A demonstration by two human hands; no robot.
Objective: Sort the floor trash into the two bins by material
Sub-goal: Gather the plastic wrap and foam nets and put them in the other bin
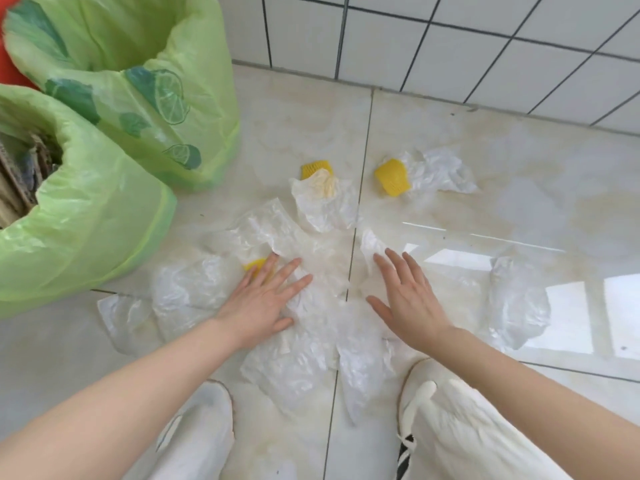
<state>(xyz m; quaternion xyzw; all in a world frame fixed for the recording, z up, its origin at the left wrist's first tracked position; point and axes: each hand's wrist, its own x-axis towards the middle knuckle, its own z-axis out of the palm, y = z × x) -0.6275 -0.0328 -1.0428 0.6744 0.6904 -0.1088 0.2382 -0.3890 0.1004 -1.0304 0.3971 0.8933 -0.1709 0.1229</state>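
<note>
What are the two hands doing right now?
Left hand: open, flat on clear plastic bags, holding nothing.
Right hand: open, holding nothing.

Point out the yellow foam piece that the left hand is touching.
It is the yellow foam piece under the left hand's fingertips, half hidden by clear plastic. The other two lie farther off, near the wall, untouched.

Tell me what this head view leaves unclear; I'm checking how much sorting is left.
- Far bin: its liner's folds hide the inside.
- Near bin: cut off by the left edge; only brownish scraps show.
- Yellow piece: mostly hidden under the left hand and clear plastic.
- Right hand: flat over white plastic; contact cannot be told.
</note>
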